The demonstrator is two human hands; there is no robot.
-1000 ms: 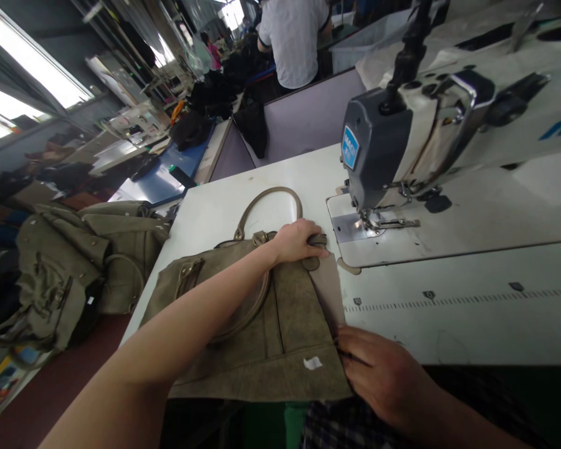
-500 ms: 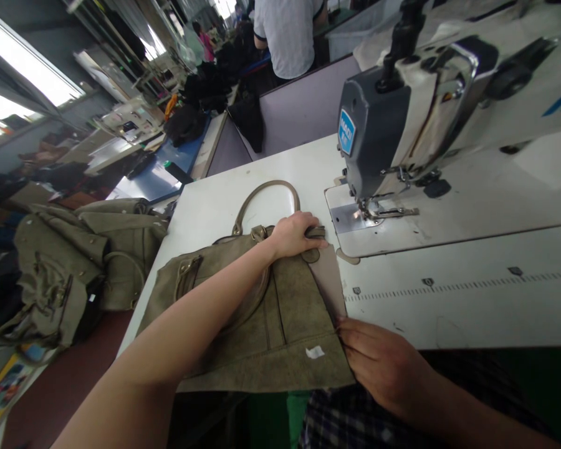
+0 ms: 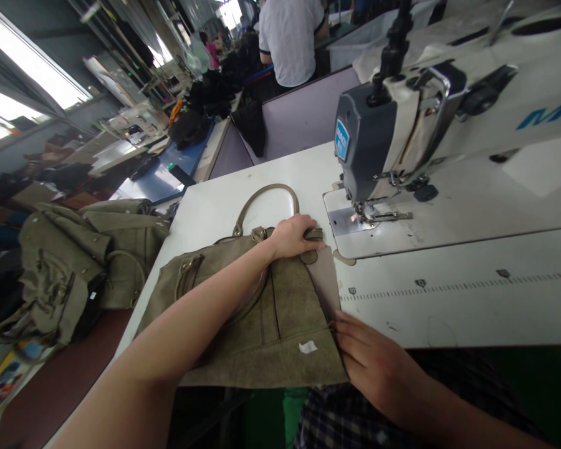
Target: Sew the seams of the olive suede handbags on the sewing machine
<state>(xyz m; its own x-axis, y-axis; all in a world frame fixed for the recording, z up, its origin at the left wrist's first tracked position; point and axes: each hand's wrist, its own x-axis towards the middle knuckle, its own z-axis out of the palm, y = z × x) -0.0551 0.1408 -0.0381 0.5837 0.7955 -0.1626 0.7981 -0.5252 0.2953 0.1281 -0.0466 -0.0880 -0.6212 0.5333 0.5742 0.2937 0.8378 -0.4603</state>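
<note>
An olive-green handbag (image 3: 290,299) lies flat at the front of the white sewing table, its far handle (image 3: 268,189) looped out across the tabletop. My left hand (image 3: 295,236) reaches over the bag and is closed on its top edge by the zip end. Lower down, my right hand (image 3: 371,352) pinches the bag's side edge near the bottom seam, fingertips partly hidden behind the material. A pale lining strip (image 3: 325,280) shows along that side between both hands. A small white tag (image 3: 308,347) sits on the bag's front.
Just beyond my hands on the right stands a sewing machine (image 3: 369,143) with its needle plate (image 3: 346,218). More olive bags (image 3: 75,262) are piled on the left. A person in a white shirt (image 3: 290,40) is further back. A printed ruler (image 3: 421,288) runs along the table.
The view has shifted slightly, so the machine appears a little further left. Both hands keep their places on the handbag, and the bag lies almost as before.
</note>
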